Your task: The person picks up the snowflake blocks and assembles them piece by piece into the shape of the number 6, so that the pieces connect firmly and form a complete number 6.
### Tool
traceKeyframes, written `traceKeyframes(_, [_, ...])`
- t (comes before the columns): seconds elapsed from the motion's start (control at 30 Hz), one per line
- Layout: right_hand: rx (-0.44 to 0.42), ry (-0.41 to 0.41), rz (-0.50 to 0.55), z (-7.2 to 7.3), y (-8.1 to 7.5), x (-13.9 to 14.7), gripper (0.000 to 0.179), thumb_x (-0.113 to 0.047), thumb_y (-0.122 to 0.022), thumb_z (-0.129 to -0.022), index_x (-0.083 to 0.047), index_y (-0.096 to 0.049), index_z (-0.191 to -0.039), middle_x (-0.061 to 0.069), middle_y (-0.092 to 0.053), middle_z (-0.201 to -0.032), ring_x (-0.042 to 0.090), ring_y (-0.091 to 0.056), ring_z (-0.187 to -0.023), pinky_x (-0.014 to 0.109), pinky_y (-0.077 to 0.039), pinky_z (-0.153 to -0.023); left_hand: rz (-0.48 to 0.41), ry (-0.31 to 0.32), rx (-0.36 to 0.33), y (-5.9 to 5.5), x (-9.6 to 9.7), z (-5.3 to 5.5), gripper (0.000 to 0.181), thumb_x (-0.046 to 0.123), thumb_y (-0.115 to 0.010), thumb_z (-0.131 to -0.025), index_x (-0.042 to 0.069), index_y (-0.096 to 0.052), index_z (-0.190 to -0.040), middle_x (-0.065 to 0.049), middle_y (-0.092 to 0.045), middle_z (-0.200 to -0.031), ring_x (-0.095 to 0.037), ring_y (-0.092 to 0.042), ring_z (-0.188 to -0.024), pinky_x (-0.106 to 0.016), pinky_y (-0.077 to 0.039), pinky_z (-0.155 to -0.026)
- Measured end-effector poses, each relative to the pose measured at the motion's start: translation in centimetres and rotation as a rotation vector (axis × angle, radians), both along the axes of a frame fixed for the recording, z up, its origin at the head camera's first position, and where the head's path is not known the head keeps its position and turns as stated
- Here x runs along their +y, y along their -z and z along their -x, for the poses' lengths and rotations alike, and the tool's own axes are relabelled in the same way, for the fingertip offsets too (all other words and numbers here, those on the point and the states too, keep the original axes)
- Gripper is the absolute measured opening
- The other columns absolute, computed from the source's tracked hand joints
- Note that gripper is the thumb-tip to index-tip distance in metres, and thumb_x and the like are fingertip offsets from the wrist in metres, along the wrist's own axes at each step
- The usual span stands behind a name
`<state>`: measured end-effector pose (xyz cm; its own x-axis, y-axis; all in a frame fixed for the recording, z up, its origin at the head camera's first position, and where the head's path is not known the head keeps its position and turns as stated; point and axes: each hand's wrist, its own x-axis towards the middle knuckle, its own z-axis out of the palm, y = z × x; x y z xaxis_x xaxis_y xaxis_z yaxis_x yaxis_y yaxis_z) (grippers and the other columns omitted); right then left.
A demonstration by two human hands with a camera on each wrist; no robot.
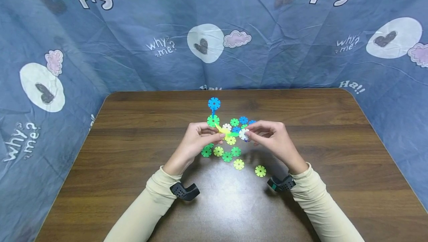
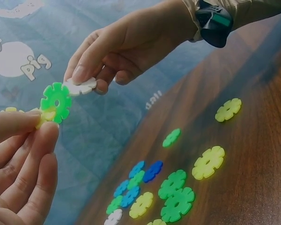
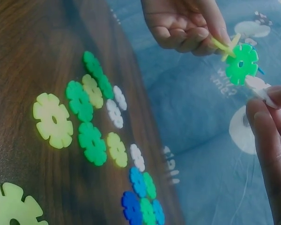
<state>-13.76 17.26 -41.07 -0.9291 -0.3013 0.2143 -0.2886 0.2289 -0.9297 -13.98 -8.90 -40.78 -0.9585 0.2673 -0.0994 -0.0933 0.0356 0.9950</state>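
Observation:
My left hand pinches a yellow notched plastic disc between thumb and fingers. This disc belongs to a joined chain, with an upright green disc on its right side. Beyond the left fingers, the chain carries another green disc and a blue disc at its far end. My right hand pinches a white disc by thumb and fingertips. The white disc's edge meets the green disc's rim, and I cannot tell whether their slots interlock. Both hands are raised above the table.
Loose discs lie on the wooden table under and in front of the hands: green discs, white discs, a dark blue disc and several more. One yellow disc sits nearest the right wrist. A blue printed cloth hangs behind.

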Motion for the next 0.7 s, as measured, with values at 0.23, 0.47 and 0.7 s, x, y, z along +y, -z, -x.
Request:
traceKeyframes(0.23, [-0.01,-0.006,0.021,-0.1,0.11,-0.23,0.012,-0.007,-0.078,-0.092,-0.001,-0.078,-0.102,0.019,-0.078,-0.094,0.01,-0.076,-0.073,0.038,-0.065,-0.065,-0.013,0.011,-0.005,0.32,0.12,0.07,0.018,0.003,-0.077,-0.089,-0.01,-0.071,-0.1,-0.006,-0.08,-0.083,-0.017,-0.078,-0.074,-0.047,-0.064,-0.082])
traceKeyframes(0.47, [-0.022,-0.021,0.057,-0.16,0.28,-0.48,0.011,-0.003,-0.077,-0.091,0.0,-0.078,-0.101,0.016,-0.079,-0.091,0.01,-0.075,-0.07,0.037,-0.064,-0.064,-0.019,0.004,-0.004,0.18,0.12,0.08,0.018,0.003,-0.078,-0.089,-0.01,-0.071,-0.099,-0.004,-0.079,-0.08,-0.016,-0.077,-0.072,-0.049,-0.064,-0.083])
traceKeyframes(0.7, [-0.034,0.002,0.098,-0.19,0.59,-0.98,0.01,-0.002,-0.078,-0.089,0.003,-0.078,-0.098,0.008,-0.079,-0.085,0.02,-0.075,-0.067,0.038,-0.064,-0.063,-0.037,-0.014,0.005,0.05,0.06,-0.04,0.018,0.001,-0.078,-0.089,-0.012,-0.07,-0.099,-0.017,-0.078,-0.084,-0.011,-0.075,-0.066,-0.039,-0.066,-0.078])
